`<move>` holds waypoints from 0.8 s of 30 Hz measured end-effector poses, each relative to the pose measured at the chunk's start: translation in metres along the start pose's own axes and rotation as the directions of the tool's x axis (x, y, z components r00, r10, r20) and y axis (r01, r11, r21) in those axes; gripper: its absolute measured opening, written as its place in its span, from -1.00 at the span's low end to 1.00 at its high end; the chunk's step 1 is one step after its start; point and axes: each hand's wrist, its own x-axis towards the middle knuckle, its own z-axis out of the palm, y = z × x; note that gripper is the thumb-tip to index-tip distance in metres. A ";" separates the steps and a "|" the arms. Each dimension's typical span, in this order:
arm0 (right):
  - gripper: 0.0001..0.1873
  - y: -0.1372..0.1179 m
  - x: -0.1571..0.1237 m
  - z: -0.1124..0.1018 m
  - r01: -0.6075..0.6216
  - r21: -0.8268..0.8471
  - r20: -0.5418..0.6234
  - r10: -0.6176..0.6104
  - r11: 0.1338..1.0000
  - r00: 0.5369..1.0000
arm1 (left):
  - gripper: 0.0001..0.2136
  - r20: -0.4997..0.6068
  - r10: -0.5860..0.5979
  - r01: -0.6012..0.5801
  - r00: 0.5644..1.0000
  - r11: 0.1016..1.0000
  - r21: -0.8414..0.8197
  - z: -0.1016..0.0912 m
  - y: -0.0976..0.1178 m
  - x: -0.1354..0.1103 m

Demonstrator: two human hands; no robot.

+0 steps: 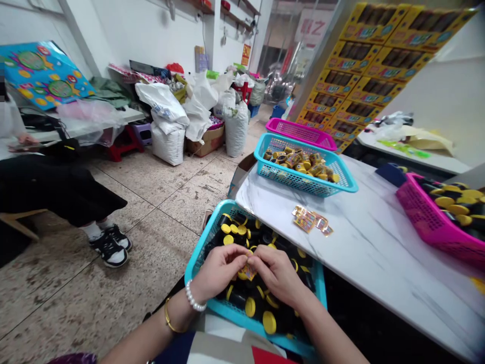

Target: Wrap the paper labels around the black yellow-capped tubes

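Above a turquoise plastic basket (202,255) resting at the person's lap, the left hand (217,270) and right hand (278,273) come together, fingers curled inward and nearly closed. Their fingertips (261,255) meet on a small printed label (248,271), gold and colourful, pinched between both hands; part of it shows just below the fingers. A pearl bracelet (193,296) and a gold bangle (170,317) circle the left wrist.

Directly beneath the hands, black jars (238,298) with yellow lids (269,322) lie heaped in the basket, tipped at various angles, some lids facing up. Just to the right stands a white marble-patterned table (382,253). On it, a small scatter of matching labels (308,219) lies near the edge, well apart from the hands. Beyond them sits a second turquoise basket (303,185) filled with small gold-wrapped jars (299,161), and a magenta basket (428,227) of yellow-lidded black jars sits at the right end. Another magenta basket (301,132) stands behind the second turquoise one.

Further left, a seated person in a black skirt and black-and-white sneakers (109,247) faces a low table. Across the tiled floor, bulging white sacks (168,141) and a cardboard box (204,141) line the wall, while yellow printed cartons (364,76) rise in a tall stack at the upper right.
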 end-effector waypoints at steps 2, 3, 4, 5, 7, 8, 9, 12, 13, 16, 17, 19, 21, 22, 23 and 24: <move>-0.61 0.001 0.002 0.000 -0.062 0.040 -0.077 0.065 0.997 0.995 | -0.73 0.019 -0.025 0.026 0.999 1.000 -0.002 0.000 -0.001 0.000; -0.63 0.003 0.003 0.000 -0.099 0.075 -0.085 0.105 0.992 0.991 | -0.74 -0.002 -0.016 0.016 1.000 1.000 -0.012 0.000 -0.002 0.001; -0.66 0.004 0.004 0.000 -0.134 0.115 -0.063 0.141 0.984 0.988 | -0.75 -0.026 0.004 -0.005 1.000 1.000 -0.020 0.000 -0.003 0.001; -0.69 0.005 0.004 0.000 -0.166 0.159 -0.022 0.172 0.973 0.985 | -0.75 -0.040 0.024 -0.025 0.999 0.999 -0.025 0.000 -0.005 0.001; -0.73 0.007 0.005 0.000 -0.239 0.270 0.075 0.227 0.933 0.971 | -0.73 -0.059 0.046 -0.048 0.997 0.998 -0.032 0.000 -0.008 0.002; -0.74 0.007 0.005 0.000 -0.277 0.339 0.111 0.255 0.899 0.961 | -0.71 -0.081 0.046 -0.049 0.996 0.998 -0.033 0.000 -0.009 0.003; -0.75 0.007 0.004 0.001 -0.317 0.409 0.138 0.286 0.855 0.948 | -0.71 -0.112 0.041 -0.045 0.993 0.998 -0.036 0.000 -0.010 0.003; -0.67 0.006 0.002 0.007 -0.425 0.570 0.177 0.400 0.703 0.899 | -0.72 -0.230 -0.013 -0.013 0.973 0.994 -0.109 0.000 -0.008 0.005; -0.65 0.006 0.001 0.011 -0.439 0.603 0.173 0.429 0.665 0.887 | -0.72 -0.260 -0.041 0.001 0.965 0.988 -0.153 0.000 -0.007 0.005; -0.65 0.002 -0.002 0.028 -0.410 0.693 0.120 0.465 0.594 0.877 | -0.69 -0.278 -0.114 0.036 0.954 0.962 -0.270 0.001 -0.004 0.005; -0.67 0.001 -0.003 0.034 -0.386 0.720 0.091 0.473 0.577 0.876 | -0.69 -0.268 -0.122 0.044 0.956 0.959 -0.279 0.003 -0.004 0.005; -0.69 0.001 -0.003 0.042 -0.342 0.771 0.027 0.508 0.537 0.861 | -0.71 -0.235 -0.107 0.047 0.966 0.968 -0.245 0.005 -0.003 0.003; -0.69 0.002 0.000 0.042 -0.303 0.809 -0.034 0.555 0.504 0.831 | -0.75 -0.184 -0.064 0.034 0.981 0.986 -0.164 0.008 -0.003 0.000; -0.67 0.002 0.001 0.040 -0.293 0.813 -0.058 0.571 0.503 0.819 | -0.77 -0.160 -0.044 0.024 0.986 0.991 -0.128 0.009 -0.003 -0.002; -0.65 0.003 0.002 0.037 -0.294 0.803 -0.079 0.582 0.518 0.809 | -0.78 -0.148 -0.027 0.012 0.989 0.995 -0.104 0.009 -0.002 -0.003; -0.63 0.003 0.003 0.033 -0.305 0.777 -0.098 0.585 0.551 0.805 | -0.79 -0.147 -0.015 0.001 0.989 0.996 -0.093 0.009 -0.002 -0.004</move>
